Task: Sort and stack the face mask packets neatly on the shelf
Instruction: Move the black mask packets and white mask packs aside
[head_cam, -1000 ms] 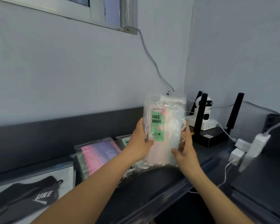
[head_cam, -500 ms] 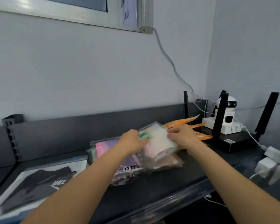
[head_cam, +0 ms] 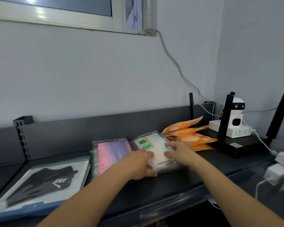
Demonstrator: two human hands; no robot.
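Observation:
A clear face mask packet [head_cam: 155,145] with a green "FACE MASK" label lies flat on top of a small stack of like packets on the dark shelf [head_cam: 170,189]. My left hand [head_cam: 138,164] holds its near-left corner, fingers on top and thumb along the front edge. On the packet's right side my right hand [head_cam: 179,151] rests with the fingers stretched out flat. To the left, partly under the stack, lies a packet of pink and purple masks [head_cam: 111,154]. A black mask in a white packet [head_cam: 39,184] lies at the far left.
Several orange packets [head_cam: 192,136] fan out just right of the stack. Behind them stand a black router [head_cam: 236,146] with upright antennas and a white camera [head_cam: 236,122]. White plugs and cables [head_cam: 279,169] hang at the right edge. A dark back panel runs along the wall.
The packet was held upright in the air a second ago. It has come down flat onto the stack, and both hands now rest on it.

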